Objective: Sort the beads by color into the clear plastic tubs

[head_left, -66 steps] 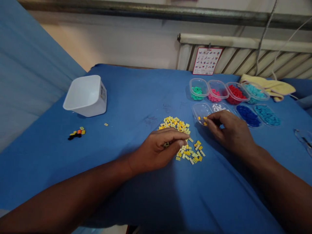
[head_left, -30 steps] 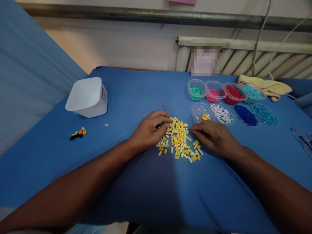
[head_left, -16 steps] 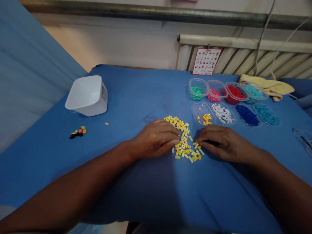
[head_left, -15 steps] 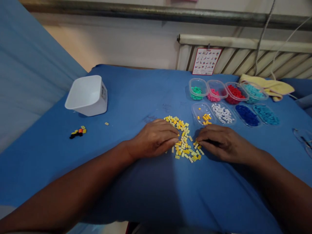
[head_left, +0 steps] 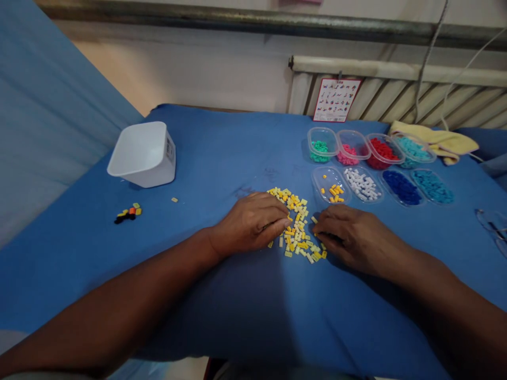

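Your left hand (head_left: 249, 224) lies palm down on the left edge of the pile of yellow bricks (head_left: 296, 227), fingers curled loosely; whether it grips a brick cannot be told. Your right hand (head_left: 354, 237) rests on the pile's right edge, fingertips (head_left: 319, 228) drawn narrow among the bricks; its grasp is likewise unclear. The pile sits mid-table on the blue cloth (head_left: 222, 153), just before a clear tub with yellow bricks (head_left: 330, 186).

Your pile of small yellow and orange bricks (head_left: 296, 227) lies loosely scattered on the blue cloth, at 6 o'clock.
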Action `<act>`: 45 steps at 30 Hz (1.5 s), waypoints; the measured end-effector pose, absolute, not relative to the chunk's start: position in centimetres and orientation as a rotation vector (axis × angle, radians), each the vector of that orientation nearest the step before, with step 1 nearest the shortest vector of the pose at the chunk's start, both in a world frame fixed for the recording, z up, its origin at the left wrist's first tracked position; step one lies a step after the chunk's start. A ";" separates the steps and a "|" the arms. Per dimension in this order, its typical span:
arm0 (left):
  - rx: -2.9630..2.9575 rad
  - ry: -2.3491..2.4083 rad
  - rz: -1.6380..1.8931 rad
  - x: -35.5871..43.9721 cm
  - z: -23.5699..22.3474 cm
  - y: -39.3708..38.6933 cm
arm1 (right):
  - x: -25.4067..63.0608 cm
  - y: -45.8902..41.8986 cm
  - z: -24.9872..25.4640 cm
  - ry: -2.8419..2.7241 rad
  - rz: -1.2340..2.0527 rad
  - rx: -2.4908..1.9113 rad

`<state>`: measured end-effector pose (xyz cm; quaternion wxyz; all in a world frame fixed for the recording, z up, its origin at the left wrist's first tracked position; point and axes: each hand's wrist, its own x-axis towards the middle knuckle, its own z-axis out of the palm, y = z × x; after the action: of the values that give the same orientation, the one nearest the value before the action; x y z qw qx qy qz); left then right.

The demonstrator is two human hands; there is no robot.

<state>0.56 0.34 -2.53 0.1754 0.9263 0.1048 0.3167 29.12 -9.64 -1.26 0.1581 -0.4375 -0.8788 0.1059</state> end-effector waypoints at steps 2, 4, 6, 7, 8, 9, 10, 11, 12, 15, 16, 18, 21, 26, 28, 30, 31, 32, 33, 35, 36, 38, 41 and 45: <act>2.629 0.303 0.904 0.6 -2.6 0.4 | 28.8 -9.7 -1.1 -2.510 0.305 -1.265; 2.624 0.321 0.921 0.6 -2.6 0.4 | 28.5 -9.8 -1.0 -2.508 0.318 -1.261; 2.598 0.358 0.944 0.7 -2.7 0.5 | 28.4 -9.8 -1.0 -2.477 0.346 -1.255; 2.577 0.379 0.956 0.7 -2.7 0.6 | 28.5 -9.7 -1.1 -2.440 0.359 -1.256; 2.552 0.394 0.965 0.6 -2.7 0.6 | 28.8 -9.6 -1.2 -2.389 0.366 -1.268; 2.532 0.399 0.964 0.6 -2.7 0.7 | 29.1 -9.4 -1.3 -2.326 0.358 -1.295; 2.521 0.392 0.953 0.5 -2.7 0.7 | 29.5 -9.1 -1.5 -2.255 0.327 -1.334; 2.521 0.373 0.934 0.5 -2.7 0.7 | 30.0 -8.7 -1.7 -2.178 0.273 -1.380; 2.532 0.343 0.903 0.4 -2.7 0.8 | 30.6 -8.3 -1.8 -2.100 0.210 -1.429; 2.578 0.243 0.790 0.2 -2.9 0.8 | 32.0 -7.4 -2.3 -1.892 0.058 -1.521; 2.584 0.224 0.766 0.2 -3.0 0.8 | 32.2 -7.2 -2.5 -1.859 0.037 -1.524; 2.584 0.220 0.744 0.1 -3.1 0.8 | 32.4 -7.2 -2.6 -1.855 0.022 -1.501; 2.585 0.219 0.741 0.1 -2.9 0.8 | 31.7 -7.7 -2.6 -1.953 0.055 -1.407; 2.594 0.188 0.703 0.3 -2.4 0.6 | 29.5 -8.8 -2.0 -2.115 0.275 -1.244; 2.586 0.204 0.704 0.4 -2.3 0.5 | 28.4 -9.1 -2.0 -2.154 0.330 -1.172; 2.583 0.210 0.706 0.5 -2.3 0.5 | 27.2 -9.2 -2.1 -2.203 0.359 -1.115; 2.585 0.215 0.703 0.5 -2.3 0.5 | 26.6 -9.3 -2.2 -2.231 0.359 -1.100; 2.586 0.223 0.701 0.5 -2.3 0.5 | 26.0 -9.3 -2.4 -2.264 0.352 -1.098; 2.586 0.234 0.698 0.5 -2.4 0.5 | 25.6 -9.3 -2.5 -2.295 0.342 -1.108; 2.581 0.251 0.682 0.5 -2.4 0.5 | 24.9 -9.1 -2.7 -2.338 0.338 -1.165; 2.578 0.254 0.677 0.5 -2.4 0.5 | 24.7 -9.1 -2.7 -2.349 0.345 -1.198; 2.575 0.238 0.662 0.5 -2.3 0.4 | 24.7 -9.0 -2.6 -2.360 0.362 -1.241; 2.569 0.178 0.645 0.6 -2.2 0.2 | 24.9 -8.9 -2.4 -2.369 0.361 -1.267; 2.562 0.157 0.601 0.6 -2.1 0.0 | 24.9 -9.0 -2.0 -2.345 0.423 -1.294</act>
<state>0.62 -0.04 -2.13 0.2499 0.9410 0.0577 0.2209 24.95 -9.03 -2.04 0.2135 -0.4661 -0.8450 0.1523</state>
